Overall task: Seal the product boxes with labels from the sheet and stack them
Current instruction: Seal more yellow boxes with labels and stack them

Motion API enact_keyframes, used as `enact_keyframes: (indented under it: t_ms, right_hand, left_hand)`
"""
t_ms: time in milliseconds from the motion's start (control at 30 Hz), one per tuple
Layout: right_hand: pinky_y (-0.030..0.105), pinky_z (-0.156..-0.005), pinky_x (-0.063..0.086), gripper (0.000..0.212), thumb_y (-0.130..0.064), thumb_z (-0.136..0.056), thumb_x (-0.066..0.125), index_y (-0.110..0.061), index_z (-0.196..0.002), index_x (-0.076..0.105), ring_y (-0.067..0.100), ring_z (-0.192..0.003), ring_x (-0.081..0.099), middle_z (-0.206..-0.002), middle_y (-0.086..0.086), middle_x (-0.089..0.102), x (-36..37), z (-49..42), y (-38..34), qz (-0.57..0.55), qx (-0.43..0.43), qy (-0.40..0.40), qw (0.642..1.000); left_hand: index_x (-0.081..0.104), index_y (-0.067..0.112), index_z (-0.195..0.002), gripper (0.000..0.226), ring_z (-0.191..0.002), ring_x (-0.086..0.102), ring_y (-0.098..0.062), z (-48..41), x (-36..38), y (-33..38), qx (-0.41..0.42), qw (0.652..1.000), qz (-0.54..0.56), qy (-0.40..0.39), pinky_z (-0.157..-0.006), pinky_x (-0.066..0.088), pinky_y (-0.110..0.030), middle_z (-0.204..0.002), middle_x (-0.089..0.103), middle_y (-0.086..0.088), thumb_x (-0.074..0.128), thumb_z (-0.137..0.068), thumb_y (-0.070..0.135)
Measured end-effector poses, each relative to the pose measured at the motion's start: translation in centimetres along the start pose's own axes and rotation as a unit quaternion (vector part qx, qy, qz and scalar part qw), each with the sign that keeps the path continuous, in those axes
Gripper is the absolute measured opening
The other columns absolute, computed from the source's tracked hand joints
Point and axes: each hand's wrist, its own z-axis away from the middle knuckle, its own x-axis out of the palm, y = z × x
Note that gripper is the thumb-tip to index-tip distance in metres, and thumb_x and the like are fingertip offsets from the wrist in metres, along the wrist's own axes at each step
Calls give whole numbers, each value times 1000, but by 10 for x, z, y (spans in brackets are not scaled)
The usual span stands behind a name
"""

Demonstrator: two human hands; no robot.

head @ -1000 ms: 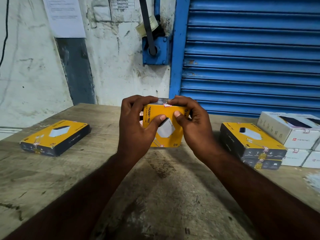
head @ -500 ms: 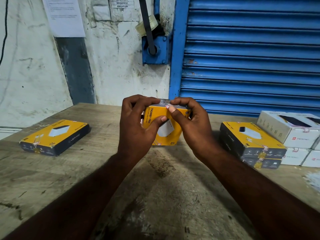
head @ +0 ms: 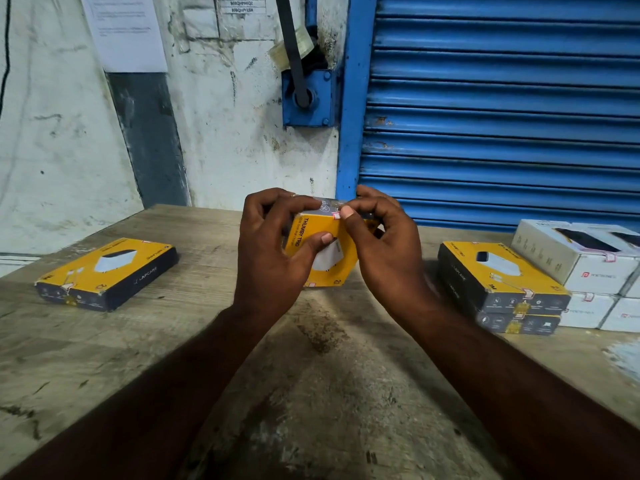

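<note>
I hold a yellow and black product box (head: 311, 233) upright above the middle of the wooden table (head: 311, 375). My left hand (head: 273, 251) grips its left side, thumb across the yellow face. My right hand (head: 384, 247) grips the right side, and its thumb presses a small white and red label (head: 336, 215) on the box's top edge. A single yellow box (head: 104, 271) lies flat at the left. Two yellow boxes (head: 498, 282) sit stacked at the right. No label sheet is visible.
White product boxes (head: 585, 268) are stacked at the far right beside the yellow stack. A blue roller shutter (head: 502, 109) and a stained white wall (head: 225, 116) stand behind the table's far edge.
My right thumb slid up the yellow face to the top edge and now presses the label there. The box tilted slightly; my left hand kept its hold.
</note>
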Motion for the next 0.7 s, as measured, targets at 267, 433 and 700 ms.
enact_keyframes:
  t_ms: [267, 433, 700]
  right_hand:
    - [31, -103, 48, 6, -21, -98, 65, -21, -98, 71, 2, -121, 55, -126, -10, 61, 0, 1, 3, 34, -53, 29, 998]
    - [45, -101, 50, 7, -19, -97, 64, -17, -99, 70, 10, -121, 58, -124, -8, 64, 1, 4, 6, 30, -64, 49, 996]
    - [12, -93, 46, 7, -7, -96, 64, -10, -99, 69, -5, -113, 59, -120, -6, 66, 0, 3, 3, 2, -37, 47, 998]
  left_hand:
    - [68, 24, -116, 39, -108, 56, -2, 1, 0, 6, 0, 1000, 18, -6, -79, 46, -6, -119, 50, 1, 85, -81, 24]
    - [63, 31, -115, 41, -105, 57, -1, 2, 1, 9, 6, 1000, 21, -14, -76, 45, -6, -118, 50, 2, 85, -80, 26]
    - [67, 25, -115, 41, -105, 60, -11, 2, 2, 7, 8, 1000, 24, -18, -77, 47, -8, -117, 52, -3, 86, -79, 25]
